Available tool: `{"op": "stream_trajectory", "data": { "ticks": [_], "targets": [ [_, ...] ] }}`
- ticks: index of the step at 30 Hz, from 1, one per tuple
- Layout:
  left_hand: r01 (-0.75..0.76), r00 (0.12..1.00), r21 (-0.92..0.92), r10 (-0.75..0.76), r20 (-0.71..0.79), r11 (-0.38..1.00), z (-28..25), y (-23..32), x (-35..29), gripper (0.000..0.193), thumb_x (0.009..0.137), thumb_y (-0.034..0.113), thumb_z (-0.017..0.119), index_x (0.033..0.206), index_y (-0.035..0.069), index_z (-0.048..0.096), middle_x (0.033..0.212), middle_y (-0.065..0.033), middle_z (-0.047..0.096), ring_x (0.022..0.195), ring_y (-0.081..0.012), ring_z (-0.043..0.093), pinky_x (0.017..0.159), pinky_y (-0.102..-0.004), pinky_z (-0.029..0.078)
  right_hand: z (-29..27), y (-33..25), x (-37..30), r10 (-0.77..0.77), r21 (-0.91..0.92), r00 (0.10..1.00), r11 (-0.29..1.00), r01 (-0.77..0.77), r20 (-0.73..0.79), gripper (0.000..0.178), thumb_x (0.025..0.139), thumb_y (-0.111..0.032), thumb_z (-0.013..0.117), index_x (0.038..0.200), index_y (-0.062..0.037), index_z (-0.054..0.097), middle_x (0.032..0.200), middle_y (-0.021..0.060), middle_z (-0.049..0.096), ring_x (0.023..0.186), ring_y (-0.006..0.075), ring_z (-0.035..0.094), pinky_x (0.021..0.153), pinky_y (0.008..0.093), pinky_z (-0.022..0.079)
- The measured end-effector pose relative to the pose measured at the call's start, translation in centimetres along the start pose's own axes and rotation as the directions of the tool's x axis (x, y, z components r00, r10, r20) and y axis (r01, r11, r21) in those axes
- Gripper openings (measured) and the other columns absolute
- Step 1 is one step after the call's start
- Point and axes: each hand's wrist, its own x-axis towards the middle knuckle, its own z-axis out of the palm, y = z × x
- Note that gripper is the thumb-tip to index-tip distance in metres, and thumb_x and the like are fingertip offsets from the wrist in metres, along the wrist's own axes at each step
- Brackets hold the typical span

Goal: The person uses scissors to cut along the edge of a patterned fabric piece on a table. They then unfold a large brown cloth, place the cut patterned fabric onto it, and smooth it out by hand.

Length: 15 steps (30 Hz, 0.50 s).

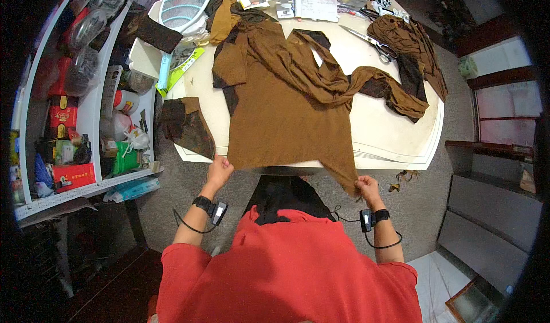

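A brown garment [289, 122] lies spread over the white table, its lower edge toward me. My left hand [220, 171] is closed in a pinch at its lower left corner. The tip of a dark, sheer brown fabric piece [186, 125] comes close to those fingers. At the lower right, my right hand [369, 190] pinches the other corner, drawn out past the table's front edge. The garment's upper part lies in folds, and a long twisted strip [395, 96] of the same cloth trails off to the right.
Large scissors [375, 45] lie at the back right beside bunched brown cloth [401, 33]. A phone [283, 1], an open notebook [316, 8] and a round teal-and-white rack [186, 5] are at the back of the white table [395, 139]. Packed shelves [94, 122] stand left.
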Motion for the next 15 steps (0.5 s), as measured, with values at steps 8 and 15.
{"op": "stream_trajectory", "data": {
  "ticks": [8,15],
  "targets": [
    [-0.038,0.980,0.298,-0.023,0.200,0.954,-6.7,3.5,5.1,0.029,0.081,0.034,0.066,0.088,0.007,0.067,0.088,-0.0140,0.068,0.087,-0.0313,0.066,0.078,-0.0393,0.051,-0.8,-11.4,4.8,-0.206,-0.555,0.977,0.808,0.196,0.044,0.024,0.081,-0.021,0.068,0.096,-0.0023,0.067,0.086,0.0122,0.070,0.076,0.0223,0.065,0.072,0.0339,0.052],
    [-0.367,0.899,0.118,0.384,-0.209,0.923,-10.9,11.4,22.7,0.018,0.085,0.017,0.061,0.095,0.003,0.066,0.088,-0.0156,0.068,0.083,-0.0276,0.066,0.074,-0.0352,0.051,-0.7,-24.0,16.8,-0.524,-0.535,0.840,0.755,0.380,-0.142,0.019,0.082,-0.016,0.066,0.095,-0.0030,0.068,0.098,0.0140,0.067,0.083,0.0266,0.065,0.075,0.0353,0.051]
  ]
}}
